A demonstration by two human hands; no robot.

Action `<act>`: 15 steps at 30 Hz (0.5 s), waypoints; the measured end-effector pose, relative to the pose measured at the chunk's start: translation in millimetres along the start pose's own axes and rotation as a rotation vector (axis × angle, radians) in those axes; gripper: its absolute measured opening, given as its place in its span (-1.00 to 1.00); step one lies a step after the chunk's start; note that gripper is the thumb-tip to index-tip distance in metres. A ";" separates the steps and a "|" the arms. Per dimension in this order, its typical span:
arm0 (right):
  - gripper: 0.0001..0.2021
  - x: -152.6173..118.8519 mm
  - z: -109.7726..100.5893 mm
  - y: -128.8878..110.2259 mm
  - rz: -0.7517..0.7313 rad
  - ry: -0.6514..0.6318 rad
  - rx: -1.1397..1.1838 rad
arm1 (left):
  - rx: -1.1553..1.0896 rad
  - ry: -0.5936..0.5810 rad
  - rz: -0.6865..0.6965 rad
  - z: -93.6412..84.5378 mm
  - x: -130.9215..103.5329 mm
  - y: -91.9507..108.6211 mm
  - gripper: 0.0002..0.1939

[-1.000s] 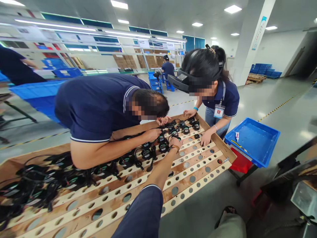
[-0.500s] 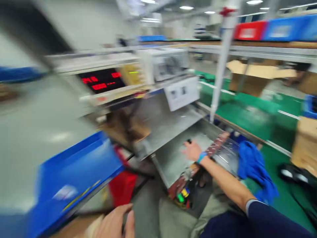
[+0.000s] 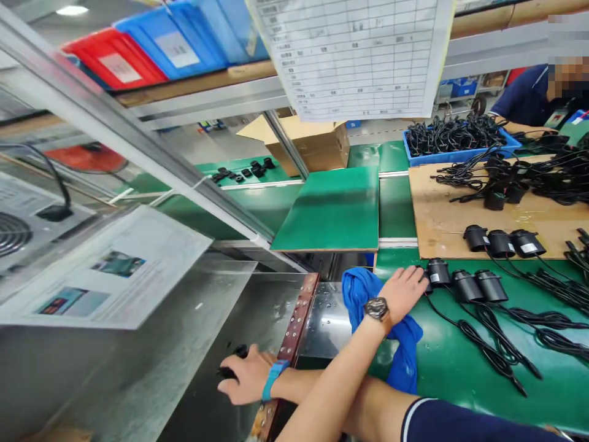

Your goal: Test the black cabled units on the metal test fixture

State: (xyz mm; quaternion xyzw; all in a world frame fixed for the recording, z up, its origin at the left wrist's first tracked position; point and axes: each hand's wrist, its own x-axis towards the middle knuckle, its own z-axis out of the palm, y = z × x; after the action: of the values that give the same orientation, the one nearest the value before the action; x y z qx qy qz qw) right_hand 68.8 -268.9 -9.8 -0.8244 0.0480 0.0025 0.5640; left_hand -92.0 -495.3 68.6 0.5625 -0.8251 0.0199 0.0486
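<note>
1. The right hand [image 3: 246, 380] crosses under the other arm to the near left, fingers curled round a small black part [image 3: 237, 361] on the steel tray [image 3: 193, 344], apparently to lift it
2. The left hand [image 3: 405, 290] lies open on the green mat [image 3: 442, 362], fingertips touching the end black housing [image 3: 437, 272], seemingly steadying the row

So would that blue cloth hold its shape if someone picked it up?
Probably not: the cloth lies crumpled in soft folds, so it looks floppy. Likely light too. Pushed, it should bunch or slide, not roll.
</note>
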 end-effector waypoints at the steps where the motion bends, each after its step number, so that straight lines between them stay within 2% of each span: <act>1: -0.48 3.0 4.0 3.1 0.016 0.003 0.002 | 0.064 0.002 0.070 9.9 13.3 -2.7 -0.64; 4: -0.52 8.0 12.5 9.8 -0.023 0.026 0.003 | 0.216 0.051 0.219 28.8 34.3 -8.1 -0.69; 7: -0.56 7.4 13.8 12.5 -0.056 0.045 -0.021 | 0.273 0.094 0.276 30.6 36.0 -10.1 -0.74; 11: -0.64 4.5 10.8 15.0 -0.111 0.092 -0.078 | 0.153 0.056 0.259 16.9 17.4 -4.7 -0.72; 15: -0.63 8.6 10.8 18.5 -0.159 0.056 -0.084 | -0.039 0.166 0.120 -13.8 -18.7 16.9 -0.65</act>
State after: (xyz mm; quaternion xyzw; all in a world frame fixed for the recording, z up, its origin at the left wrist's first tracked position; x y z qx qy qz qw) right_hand 76.3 -266.1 -31.4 -0.8483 -0.0019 -0.0631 0.5258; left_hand -100.1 -470.6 80.9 0.5076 -0.8506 0.0532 0.1263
